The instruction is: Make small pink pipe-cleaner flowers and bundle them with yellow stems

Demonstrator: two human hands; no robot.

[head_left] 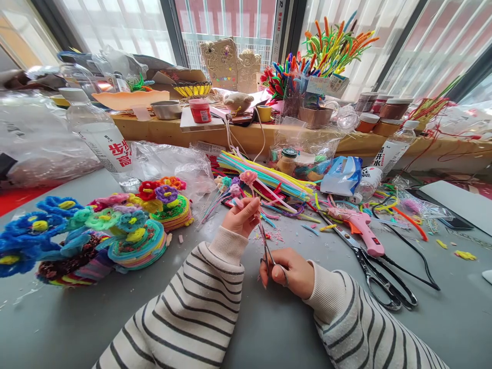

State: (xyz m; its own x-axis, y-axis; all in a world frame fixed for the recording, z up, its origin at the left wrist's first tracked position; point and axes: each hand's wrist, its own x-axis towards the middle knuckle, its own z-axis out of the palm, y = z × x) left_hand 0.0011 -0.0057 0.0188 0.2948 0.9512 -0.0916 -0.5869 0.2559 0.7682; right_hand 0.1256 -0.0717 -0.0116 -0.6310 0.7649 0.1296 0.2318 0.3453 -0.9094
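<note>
My left hand (241,217) is closed in a pinch on the stem of a small pink pipe-cleaner flower (248,178), held upright over the grey table (115,307). My right hand (291,271) is closed on a small pair of thin scissors (266,247), whose blades point up toward the stem just below my left fingers. Both arms wear striped sleeves. Pink fluff scraps (272,237) lie on the table beside the hands.
Finished pipe-cleaner flowers (96,230) are heaped at the left. A bundle of coloured pipe cleaners (265,177), a pink glue gun (363,228) and large black scissors (384,277) lie to the right. A plastic bottle (100,138) stands at the left; a cluttered wooden shelf (246,136) runs behind.
</note>
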